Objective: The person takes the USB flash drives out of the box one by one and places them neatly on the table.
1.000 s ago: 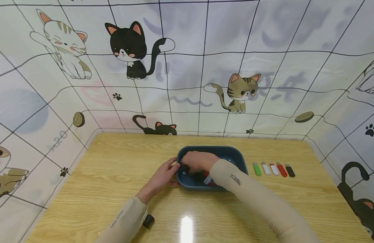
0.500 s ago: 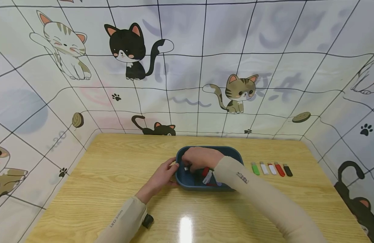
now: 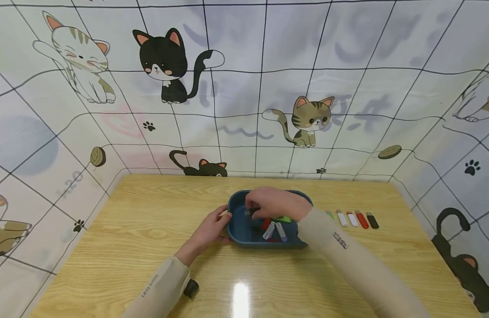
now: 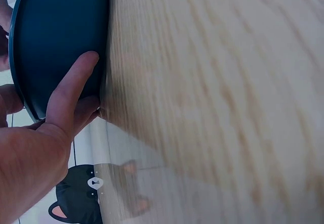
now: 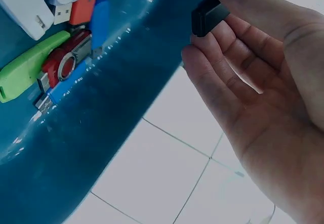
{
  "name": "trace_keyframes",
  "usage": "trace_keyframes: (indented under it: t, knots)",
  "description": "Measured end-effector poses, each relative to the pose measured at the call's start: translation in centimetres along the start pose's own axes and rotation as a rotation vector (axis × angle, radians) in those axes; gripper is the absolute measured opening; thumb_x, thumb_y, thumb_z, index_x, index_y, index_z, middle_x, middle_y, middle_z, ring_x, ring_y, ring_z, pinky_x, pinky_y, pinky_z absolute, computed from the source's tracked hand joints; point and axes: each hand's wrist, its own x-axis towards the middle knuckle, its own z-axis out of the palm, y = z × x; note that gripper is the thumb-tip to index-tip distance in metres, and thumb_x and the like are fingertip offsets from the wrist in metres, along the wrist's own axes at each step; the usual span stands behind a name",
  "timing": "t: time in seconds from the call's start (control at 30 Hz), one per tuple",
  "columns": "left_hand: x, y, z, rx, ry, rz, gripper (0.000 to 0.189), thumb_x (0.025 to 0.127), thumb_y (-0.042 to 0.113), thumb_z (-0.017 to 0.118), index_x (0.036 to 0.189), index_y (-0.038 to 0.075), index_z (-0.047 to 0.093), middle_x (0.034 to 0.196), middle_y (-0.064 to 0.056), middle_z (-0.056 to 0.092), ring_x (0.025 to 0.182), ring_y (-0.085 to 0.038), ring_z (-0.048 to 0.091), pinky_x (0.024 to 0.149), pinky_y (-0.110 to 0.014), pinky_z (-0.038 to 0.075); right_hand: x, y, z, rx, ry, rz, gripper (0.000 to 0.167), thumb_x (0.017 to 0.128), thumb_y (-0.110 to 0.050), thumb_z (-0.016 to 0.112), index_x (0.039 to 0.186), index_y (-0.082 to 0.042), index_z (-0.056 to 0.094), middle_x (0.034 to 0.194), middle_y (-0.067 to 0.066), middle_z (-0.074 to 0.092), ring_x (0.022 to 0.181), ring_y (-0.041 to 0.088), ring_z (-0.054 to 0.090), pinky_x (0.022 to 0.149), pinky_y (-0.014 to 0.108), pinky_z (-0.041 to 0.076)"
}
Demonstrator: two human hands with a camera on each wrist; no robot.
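My right hand [image 3: 278, 203] pinches a black USB flash drive [image 5: 208, 15] between thumb and fingertips, over the left half of a dark blue plastic bin [image 3: 264, 245]. At the bin's left end, my left hand [image 3: 206, 227] grips the wall, thumb at the rim and fingers along the outside. In the right wrist view, a green drive [image 5: 28, 67], a red swivel drive [image 5: 53, 67], an orange-red drive [image 5: 84, 1], a blue one [image 5: 100, 21] and a white one [image 5: 28, 6] lie jumbled in the bin. My right hand and sleeve hide part of its right side.
Right of the bin, several flash drives lie side by side on the wooden table [image 3: 149, 212]: a green one [image 3: 330, 214] partly behind the sleeve, white ones [image 3: 342, 218], a red one [image 3: 362, 219] and a black one [image 3: 372, 220]. Cat-print cloth [image 3: 236, 132] surrounds the table's back and sides.
My right hand has risen and shifted right within the bin, with the black flash drive now showing at its fingertips. More of the loose drives show. My left hand stays at the bin's end.
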Motion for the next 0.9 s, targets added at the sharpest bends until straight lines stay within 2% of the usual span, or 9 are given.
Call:
trace_keyframes:
  t: [0.27,0.5,0.7,0.9]
  knots:
    - [0.0,-0.1,0.1,0.002,0.014,-0.006,0.052,0.113,0.021,0.043,0.160,0.004,0.032,0.145,-0.032,0.052,0.123,-0.041,0.061,0.076,-0.048,0.064,-2.4,0.5,-0.7,0.081,0.116,-0.002,0.015,0.095,-0.022,0.078,0.106,-0.016,0.070,0.091,-0.007,0.059,0.080,0.012,0.053,0.072,0.031,0.049]
    - [0.0,-0.1,0.2,-0.001,0.020,-0.004,0.052,0.113,0.022,0.045,0.160,0.005,0.033,0.146,-0.032,0.051,0.125,-0.041,0.061,0.075,-0.047,0.064,-4.4,0.6,-0.3,0.108,0.202,-0.013,0.022,0.096,-0.024,0.077,0.113,-0.012,0.069,0.097,-0.004,0.061,0.085,0.019,0.058,0.074,0.031,0.050]
    - [0.1,-0.2,0.2,-0.006,0.016,-0.011,0.052,0.112,0.022,0.045,0.160,0.005,0.034,0.147,-0.032,0.050,0.126,-0.042,0.060,0.076,-0.048,0.064,-6.1,0.5,0.3,0.156,0.309,0.031,0.023,0.096,-0.025,0.077,0.113,-0.012,0.068,0.095,-0.005,0.060,0.082,0.016,0.055,0.072,0.032,0.049]
    - [0.0,0.0,0.2,-0.006,0.020,-0.016,0.053,0.112,0.022,0.046,0.160,0.005,0.033,0.149,-0.033,0.047,0.128,-0.044,0.058,0.078,-0.049,0.064,-8.1,0.2,0.8,0.189,0.382,0.081,0.024,0.098,-0.025,0.075,0.115,-0.010,0.067,0.102,-0.003,0.063,0.091,0.019,0.061,0.081,0.036,0.054]
